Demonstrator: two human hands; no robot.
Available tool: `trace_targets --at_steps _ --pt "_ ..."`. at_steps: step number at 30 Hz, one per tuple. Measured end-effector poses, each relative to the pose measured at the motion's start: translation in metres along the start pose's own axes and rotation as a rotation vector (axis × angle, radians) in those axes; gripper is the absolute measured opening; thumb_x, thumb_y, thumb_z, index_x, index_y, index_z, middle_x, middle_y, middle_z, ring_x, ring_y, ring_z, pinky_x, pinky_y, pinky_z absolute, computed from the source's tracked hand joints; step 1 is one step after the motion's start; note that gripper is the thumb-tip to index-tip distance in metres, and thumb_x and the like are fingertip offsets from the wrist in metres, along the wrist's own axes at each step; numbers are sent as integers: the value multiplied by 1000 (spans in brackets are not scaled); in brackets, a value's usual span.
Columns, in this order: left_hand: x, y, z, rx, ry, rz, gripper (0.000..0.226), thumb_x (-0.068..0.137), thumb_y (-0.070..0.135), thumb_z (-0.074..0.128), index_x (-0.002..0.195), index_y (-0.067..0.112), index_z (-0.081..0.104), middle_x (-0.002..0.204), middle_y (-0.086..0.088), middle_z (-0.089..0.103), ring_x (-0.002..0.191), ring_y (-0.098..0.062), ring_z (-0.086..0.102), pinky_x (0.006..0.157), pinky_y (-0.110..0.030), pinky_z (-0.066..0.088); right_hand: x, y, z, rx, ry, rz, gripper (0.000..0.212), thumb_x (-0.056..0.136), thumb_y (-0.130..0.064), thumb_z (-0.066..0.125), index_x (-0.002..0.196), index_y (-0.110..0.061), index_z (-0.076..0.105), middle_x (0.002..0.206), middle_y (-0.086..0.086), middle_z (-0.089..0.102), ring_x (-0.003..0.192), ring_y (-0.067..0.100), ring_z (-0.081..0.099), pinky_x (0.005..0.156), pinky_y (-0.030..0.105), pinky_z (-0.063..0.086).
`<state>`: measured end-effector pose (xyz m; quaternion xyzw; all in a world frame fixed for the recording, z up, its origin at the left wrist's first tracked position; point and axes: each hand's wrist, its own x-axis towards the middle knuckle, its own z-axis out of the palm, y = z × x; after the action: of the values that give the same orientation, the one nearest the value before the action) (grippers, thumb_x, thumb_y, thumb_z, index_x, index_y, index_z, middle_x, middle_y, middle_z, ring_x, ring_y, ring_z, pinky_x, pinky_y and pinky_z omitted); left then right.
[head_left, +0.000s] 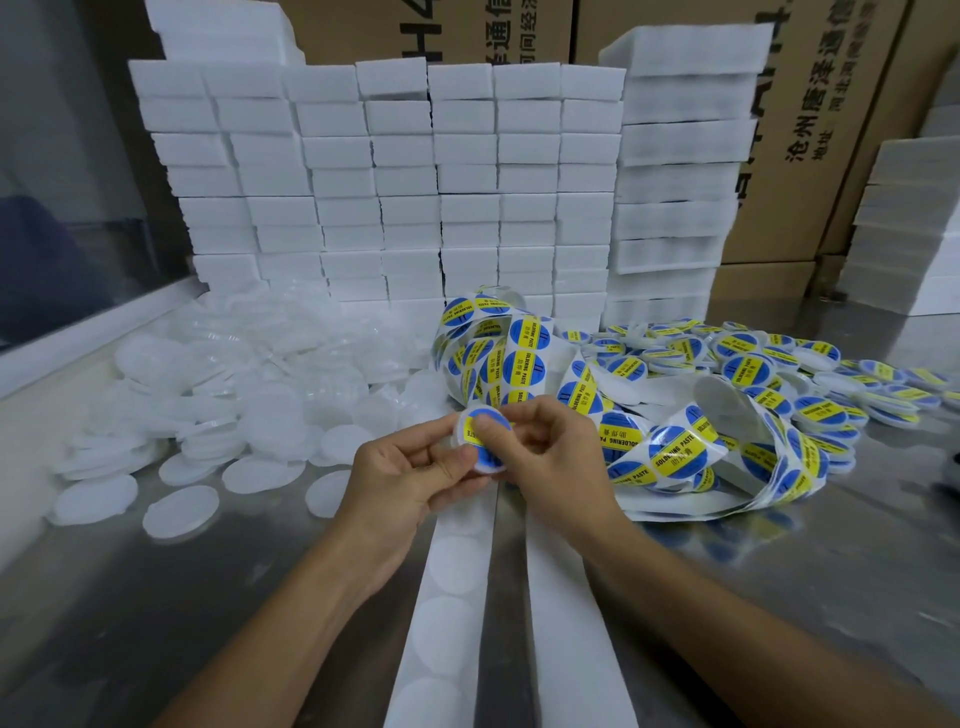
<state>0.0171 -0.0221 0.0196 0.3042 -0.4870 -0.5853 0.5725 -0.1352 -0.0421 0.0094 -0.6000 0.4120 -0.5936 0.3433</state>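
At the near middle of a steel worktable (208, 597), a person's left hand (410, 467) pinches a round white lid (491, 457) by its edge. The right hand (550, 452) grips it too, its thumb pressing a blue-and-yellow label flat on the lid's face. Labelled lids (779, 358) lie heaped at the far right. A bigger drift of bare lids (234, 374) waits at the left, and much of the label strip (675, 452) is unpeeled, so the job looks well short of done. Spent backing paper (452, 597) trails nearer.
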Motion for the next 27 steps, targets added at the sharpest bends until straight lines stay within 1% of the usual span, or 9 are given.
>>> trace_targets --at_steps 3,5,8,12,15,18,22,24,27 --pt "0 -1 -1 75 -18 23 39 62 17 78 101 14 78 84 -21 73 82 -28 73 71 -28 58 -2 0 -2 -86 27 7 52 62 -61 79 79 -15 61 63 10 68 48 20 63 43 27 50" --pt "1 0 -3 146 -37 38 35 62 19 77 97 23 79 77 -13 73 81 -25 73 71 -27 58 0 0 -4 -97 26 -8 51 68 -57 77 76 -10 57 56 8 65 40 18 60 39 24 46" --pt "1 0 -7 151 -24 19 32 64 19 75 96 23 79 89 -12 76 87 -25 74 70 -27 59 3 2 -6 -37 16 -25 40 88 -36 70 76 -1 54 57 10 67 39 22 61 37 26 46" --pt "5 0 -6 92 120 29 28 75 10 71 102 11 74 94 -15 75 86 -27 74 70 -31 60 3 2 -2 4 -50 -73 15 89 -15 71 91 -6 59 71 13 70 49 17 64 49 24 51" --pt "7 -1 -4 86 255 65 18 83 8 69 100 3 72 87 -17 75 77 -27 74 66 -32 60 0 5 2 -24 -134 -70 41 79 -14 82 110 -18 56 86 14 69 65 17 68 63 25 56" --pt "6 -1 -4 110 306 90 13 80 14 72 89 5 75 82 -15 75 69 -26 73 61 -30 59 0 6 4 -21 -167 -51 39 79 -15 81 110 -22 57 81 4 72 66 17 71 64 26 56" --pt "4 -2 -1 96 243 77 14 76 23 71 82 13 80 85 -16 75 74 -34 74 65 -34 61 1 3 1 14 -104 -72 12 94 -12 65 105 -11 62 80 12 74 65 25 73 62 37 61" --pt "3 -3 0 97 182 61 15 77 24 69 85 17 80 90 -15 76 78 -36 74 68 -32 60 1 2 0 6 -70 -66 11 97 -12 60 104 -5 63 82 14 74 68 27 73 63 44 61" --pt "2 -3 1 69 106 42 20 79 20 68 95 15 78 98 -14 75 86 -36 73 71 -30 60 2 0 -2 -37 -38 -69 13 97 -13 59 105 -6 66 87 9 74 76 23 73 66 42 62"
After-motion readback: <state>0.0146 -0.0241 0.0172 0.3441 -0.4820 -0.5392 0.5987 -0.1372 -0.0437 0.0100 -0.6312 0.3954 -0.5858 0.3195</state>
